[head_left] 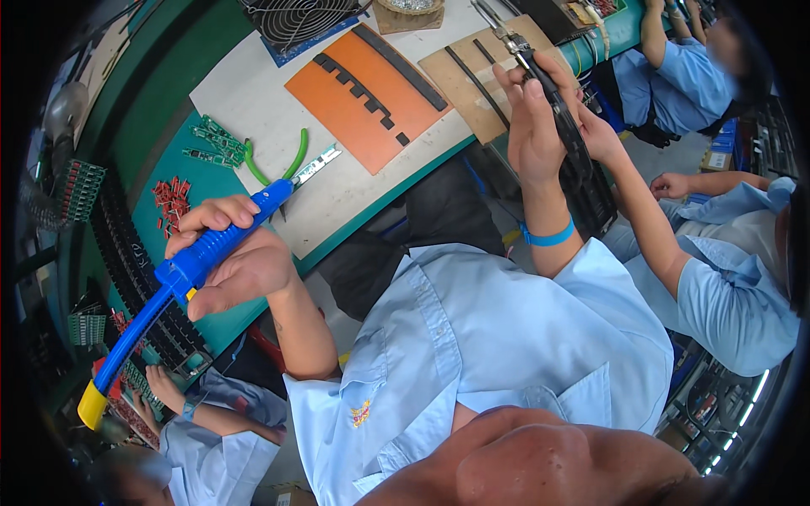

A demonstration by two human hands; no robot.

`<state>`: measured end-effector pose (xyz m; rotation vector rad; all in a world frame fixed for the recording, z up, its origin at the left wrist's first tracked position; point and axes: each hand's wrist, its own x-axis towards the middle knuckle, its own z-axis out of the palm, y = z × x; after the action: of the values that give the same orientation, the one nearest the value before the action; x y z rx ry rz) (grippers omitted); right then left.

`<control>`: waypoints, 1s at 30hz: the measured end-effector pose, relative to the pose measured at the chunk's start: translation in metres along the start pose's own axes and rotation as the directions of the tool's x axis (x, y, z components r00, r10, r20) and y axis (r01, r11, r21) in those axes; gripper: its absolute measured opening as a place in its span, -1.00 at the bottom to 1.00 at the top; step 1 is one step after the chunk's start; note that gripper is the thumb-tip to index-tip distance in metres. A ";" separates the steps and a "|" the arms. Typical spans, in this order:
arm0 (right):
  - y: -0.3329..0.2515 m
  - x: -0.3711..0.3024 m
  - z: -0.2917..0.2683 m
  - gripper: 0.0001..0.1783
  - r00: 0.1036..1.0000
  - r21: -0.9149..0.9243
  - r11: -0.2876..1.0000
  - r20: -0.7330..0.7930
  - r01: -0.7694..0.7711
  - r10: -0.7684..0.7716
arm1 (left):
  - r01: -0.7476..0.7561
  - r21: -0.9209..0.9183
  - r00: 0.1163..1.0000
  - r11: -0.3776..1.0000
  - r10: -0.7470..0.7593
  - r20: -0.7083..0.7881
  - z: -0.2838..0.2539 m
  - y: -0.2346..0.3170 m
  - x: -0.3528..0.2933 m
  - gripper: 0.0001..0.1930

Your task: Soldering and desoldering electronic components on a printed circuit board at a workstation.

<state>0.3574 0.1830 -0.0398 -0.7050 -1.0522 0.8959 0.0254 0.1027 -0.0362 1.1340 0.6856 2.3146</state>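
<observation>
My left hand (245,261) is wrapped round a blue ribbed tool (215,240) with a yellow button and a yellow-ended tail. Its silver tip lies over the white worktop mat (337,194), near green-handled cutters (298,153), whose head is partly hidden. At the right, my right hand (540,135), with a blue band at the wrist, holds a black-handled tool (557,84) with a long metal head, raised over a brown board (462,105). Another person's hand (597,135) is close behind that tool; whether it touches it I cannot tell. An orange board (380,72) bearing black strips lies between my hands.
Green circuit boards (221,143) and small red parts (173,202) lie at the left. A fan (304,21) stands at the back, beside a wooden block (409,17). Co-workers sit at lower left (211,447), at right (734,244) and at upper right (675,84).
</observation>
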 end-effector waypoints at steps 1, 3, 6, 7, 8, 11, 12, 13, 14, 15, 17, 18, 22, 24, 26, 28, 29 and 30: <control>-0.003 -0.004 0.003 -0.57 0.999 0.002 1.000 0.028 0.024 -0.024 | -0.005 0.011 1.000 1.000 0.005 -0.013 0.000 0.000 -0.001 -0.05; -0.011 -0.013 0.013 -0.57 0.997 -0.066 0.997 0.077 0.030 -0.025 | -0.009 0.019 1.000 1.000 0.009 -0.021 0.000 0.000 0.000 -0.05; -0.025 -0.037 0.028 -0.56 0.940 -0.120 0.985 0.303 -0.124 0.155 | 0.001 0.030 1.000 1.000 -0.001 -0.010 0.001 -0.001 0.001 -0.05; -0.021 -0.039 0.036 -0.56 0.924 -0.190 0.982 0.372 -0.011 0.083 | 0.002 0.052 1.000 0.999 -0.001 -0.005 0.000 0.000 0.002 -0.05; -0.018 -0.041 0.043 -0.57 0.888 -0.224 0.966 0.459 0.125 -0.008 | 0.000 0.061 1.000 0.998 0.001 -0.011 0.000 0.000 0.002 -0.05; -0.019 -0.053 0.055 -0.58 0.844 -0.212 0.975 0.533 0.069 0.056 | 0.005 0.039 1.000 0.999 -0.005 0.004 0.000 0.001 0.001 -0.04; -0.017 -0.056 0.058 -0.59 0.833 -0.212 0.977 0.546 0.032 0.091 | 0.004 0.053 1.000 0.999 -0.005 0.013 0.000 0.001 0.001 -0.04; -0.016 -0.058 0.060 -0.59 0.823 -0.201 0.978 0.564 0.057 0.068 | 0.000 0.055 1.000 0.998 -0.001 0.021 0.000 0.001 0.001 -0.04; -0.016 -0.060 0.061 -0.59 0.806 -0.203 0.977 0.588 0.069 0.065 | -0.004 0.052 1.000 0.999 0.003 0.020 0.000 0.000 0.001 -0.04; -0.013 -0.061 0.063 -0.57 0.800 -0.183 0.973 0.600 0.141 -0.003 | -0.003 0.045 0.999 0.999 0.001 0.037 0.000 0.000 0.001 -0.04; -0.010 -0.063 0.062 -0.56 0.798 -0.203 0.968 0.603 0.150 0.003 | -0.010 0.009 0.999 1.000 0.009 0.038 0.000 0.000 0.001 -0.04; -0.007 -0.064 0.062 -0.56 0.793 -0.193 0.968 0.609 0.160 -0.010 | -0.003 0.004 0.999 1.000 0.003 0.042 0.000 0.000 0.001 -0.04; -0.006 -0.066 0.053 -0.52 0.765 -0.270 0.959 0.634 0.084 0.111 | 0.010 -0.016 1.000 1.000 -0.009 0.026 -0.001 0.002 -0.001 -0.04; -0.004 -0.067 0.053 -0.50 0.766 -0.252 0.964 0.635 0.085 0.099 | 0.016 -0.007 1.000 1.000 -0.016 0.021 0.000 0.001 -0.001 -0.04; -0.002 -0.067 0.053 -0.49 0.761 -0.261 0.961 0.641 0.092 0.101 | 0.002 0.003 0.999 1.000 -0.002 0.048 0.001 0.002 -0.002 -0.04; -0.001 -0.067 0.056 -0.51 0.765 -0.259 0.964 0.633 0.063 0.120 | -0.004 0.011 0.998 1.000 0.004 0.063 0.003 0.003 -0.002 -0.03; -0.002 -0.068 0.056 -0.52 0.771 -0.255 0.966 0.624 0.049 0.126 | -0.008 0.010 0.999 1.000 0.007 0.054 0.004 0.003 -0.002 -0.03; -0.003 -0.068 0.057 -0.54 0.778 -0.253 0.967 0.614 0.034 0.133 | -0.009 0.008 0.999 1.000 0.009 0.045 0.005 0.003 -0.001 -0.03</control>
<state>0.2898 0.1259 -0.0462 -0.6534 -1.7817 1.0904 0.0296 0.1006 -0.0324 1.1920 0.6753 2.2882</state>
